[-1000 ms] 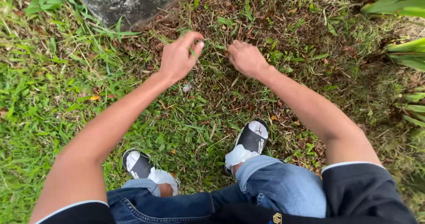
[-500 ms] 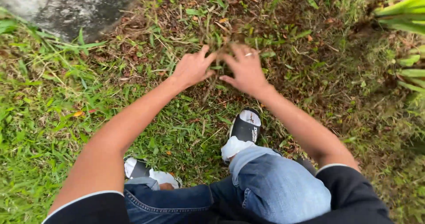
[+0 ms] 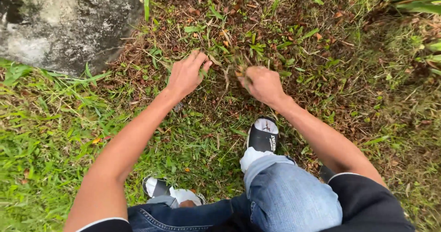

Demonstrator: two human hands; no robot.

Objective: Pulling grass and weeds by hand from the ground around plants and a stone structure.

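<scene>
Dry grass [image 3: 225, 83] on the ground beside the grey stone [image 3: 64, 25] is being pulled: left hand [image 3: 186, 73] curled into the blades, right hand [image 3: 262, 83] fisted on a tuft, needing a firm upward tug.

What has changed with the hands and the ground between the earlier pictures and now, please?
A second ago both hands were apart; half a second ago they met over the brown patch. Now they have drawn slightly apart again: the left hand claws at the dry grass, and the right hand has closed into a fist on a small tuft. The person remains crouched, feet planted, with the grey rock at upper left.
</scene>
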